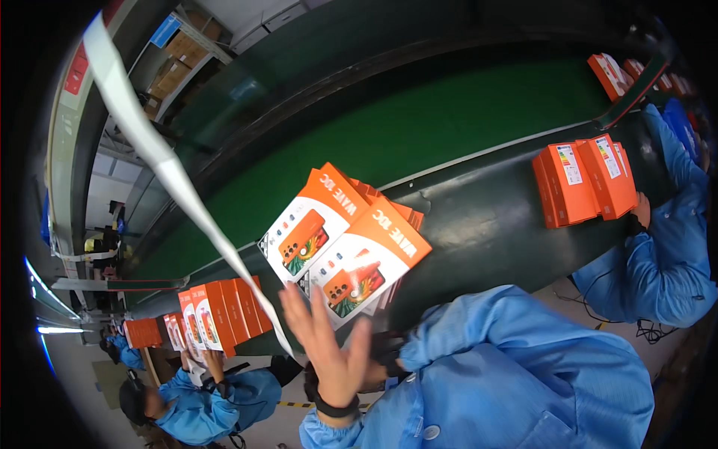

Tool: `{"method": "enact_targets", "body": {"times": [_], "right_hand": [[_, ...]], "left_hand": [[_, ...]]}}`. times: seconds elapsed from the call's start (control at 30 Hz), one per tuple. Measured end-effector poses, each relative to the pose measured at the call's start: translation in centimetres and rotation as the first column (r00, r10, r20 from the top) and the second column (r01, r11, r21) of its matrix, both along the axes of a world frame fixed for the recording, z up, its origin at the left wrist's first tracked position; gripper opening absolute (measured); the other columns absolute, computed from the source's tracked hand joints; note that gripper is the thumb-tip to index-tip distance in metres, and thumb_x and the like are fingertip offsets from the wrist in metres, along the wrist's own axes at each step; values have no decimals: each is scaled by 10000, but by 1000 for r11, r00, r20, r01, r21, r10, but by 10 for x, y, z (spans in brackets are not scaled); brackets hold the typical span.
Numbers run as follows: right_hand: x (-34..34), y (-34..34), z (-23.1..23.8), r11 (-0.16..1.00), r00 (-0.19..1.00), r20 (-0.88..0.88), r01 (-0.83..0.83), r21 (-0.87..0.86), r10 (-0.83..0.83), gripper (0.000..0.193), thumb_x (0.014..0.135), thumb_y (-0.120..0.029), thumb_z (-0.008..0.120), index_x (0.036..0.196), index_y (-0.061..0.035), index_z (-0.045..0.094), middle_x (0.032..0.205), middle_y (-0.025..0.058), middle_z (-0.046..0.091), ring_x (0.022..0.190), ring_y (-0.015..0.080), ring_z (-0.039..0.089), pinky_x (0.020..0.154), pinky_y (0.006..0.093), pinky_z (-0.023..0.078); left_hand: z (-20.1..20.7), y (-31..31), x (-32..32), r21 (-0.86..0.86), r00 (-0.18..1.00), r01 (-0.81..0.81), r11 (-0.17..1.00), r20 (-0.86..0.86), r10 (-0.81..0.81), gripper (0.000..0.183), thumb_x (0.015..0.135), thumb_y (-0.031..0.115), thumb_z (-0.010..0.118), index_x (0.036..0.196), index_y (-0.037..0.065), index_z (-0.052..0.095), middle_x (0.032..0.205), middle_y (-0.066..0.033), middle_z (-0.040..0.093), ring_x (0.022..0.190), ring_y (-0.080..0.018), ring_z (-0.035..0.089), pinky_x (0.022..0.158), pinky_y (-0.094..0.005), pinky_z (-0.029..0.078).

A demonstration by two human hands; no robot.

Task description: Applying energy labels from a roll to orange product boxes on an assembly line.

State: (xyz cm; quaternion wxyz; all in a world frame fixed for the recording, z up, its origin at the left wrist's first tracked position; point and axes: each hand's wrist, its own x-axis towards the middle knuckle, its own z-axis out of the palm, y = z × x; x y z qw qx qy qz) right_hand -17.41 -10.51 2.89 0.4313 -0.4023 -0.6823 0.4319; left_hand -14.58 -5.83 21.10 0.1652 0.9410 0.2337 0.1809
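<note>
My left hand (329,359) is raised at the near edge of the bench, fingers stretched and apart, palm empty, a black band round its wrist. Just beyond its fingertips are two side-by-side stacks of orange-and-white phone boxes; the left top box (307,228) and the right top box (366,262) show a printed phone. My right forearm (449,329) crosses in front of my body. My right hand (380,368) is mostly hidden behind the left one and in dark shade, so its fingers do not show. A long white strip (172,176) runs from the upper left down to near my left hand.
A green conveyor belt (449,112) runs beyond the dark bench (479,224). More orange boxes stand left (232,314) and right (576,187). A co-worker in blue (217,408) handles boxes at left; another blue-sleeved person (636,277) touches the right stack. Shelving with cartons (176,67) stands behind.
</note>
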Motion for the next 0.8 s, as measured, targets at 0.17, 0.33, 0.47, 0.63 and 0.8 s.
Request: {"method": "enact_targets", "body": {"times": [0.17,0.33,0.47,0.63,0.8], "right_hand": [[96,-49,37,871,879,-102,-477,-122,467,277,840,-139,490,1066,16,534,950,190,604,894,287,578,774,351,444],[207,-103,76,921,956,-284,-45,-388,-73,215,840,-169,545,975,-16,615,873,134,631,797,233,599,733,302,453],[214,-102,71,620,623,-62,754,-219,-780,392,782,-251,617,1088,-19,539,990,132,532,908,252,521,834,334,400],[208,-66,67,469,463,75,866,175,-883,545,816,-375,516,1193,10,429,1256,195,328,1191,376,285,1000,436,230],[244,-46,55,558,564,-15,820,130,-826,505,863,-365,462,1199,10,429,1242,181,380,1201,335,318,1001,417,245]], "left_hand": [[-26,42,13,137,954,-232,963,-162,253,684,803,451,528,1337,85,307,1425,-205,116,1323,-371,66,1000,-581,93],[-32,64,24,209,934,-68,976,-330,135,836,674,560,614,1316,94,354,1410,-241,116,1300,-435,68,950,-644,103],[-32,69,38,183,927,-47,982,-358,111,857,650,563,629,1309,86,363,1399,-251,138,1282,-463,102,935,-652,144],[-29,48,40,174,926,-117,978,-337,171,735,745,496,561,1310,72,355,1369,-264,209,1241,-458,201,929,-605,196],[-30,26,56,311,840,-258,915,-396,371,612,816,412,513,1299,68,360,1330,-257,266,1224,-421,250,978,-537,202]]}}
